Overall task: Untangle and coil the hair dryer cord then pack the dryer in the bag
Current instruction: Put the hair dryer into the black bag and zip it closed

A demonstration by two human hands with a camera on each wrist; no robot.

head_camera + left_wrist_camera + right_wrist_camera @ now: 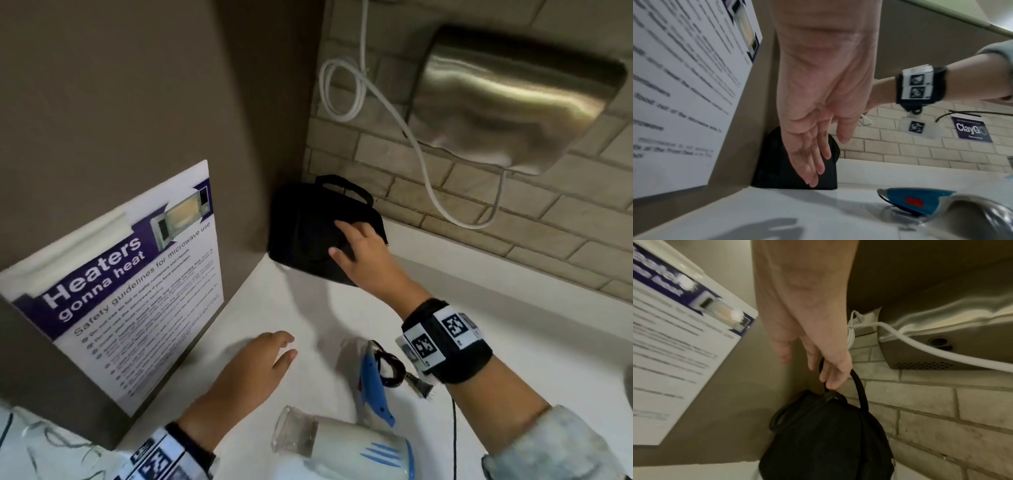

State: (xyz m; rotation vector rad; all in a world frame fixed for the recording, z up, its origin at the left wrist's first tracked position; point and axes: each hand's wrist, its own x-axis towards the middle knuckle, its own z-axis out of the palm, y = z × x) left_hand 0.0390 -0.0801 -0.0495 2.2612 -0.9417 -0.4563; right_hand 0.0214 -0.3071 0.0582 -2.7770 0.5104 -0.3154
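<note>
Centrally in the head view, the black bag point(308, 236) is seen in the corner where the brown panel point(137, 85) meets the brick wall point(513, 219), standing on the white counter point(513, 308). The right hand point(359, 253) is laid over the bag's front; in the right wrist view its fingers point(830, 378) are extended beside a handle loop point(860, 389), and whether the loop is gripped cannot be told. The left hand point(253, 370) is held flat above the counter at lower centre, fingers straight and slightly spread, nothing held. The dryer point(356, 442) lies at the bottom of the frame, its coiled cord point(390, 368) just above it beside the blue handle. A poster point(120, 284) is fixed at the left, a hand dryer point(513, 99) at upper right.
</note>
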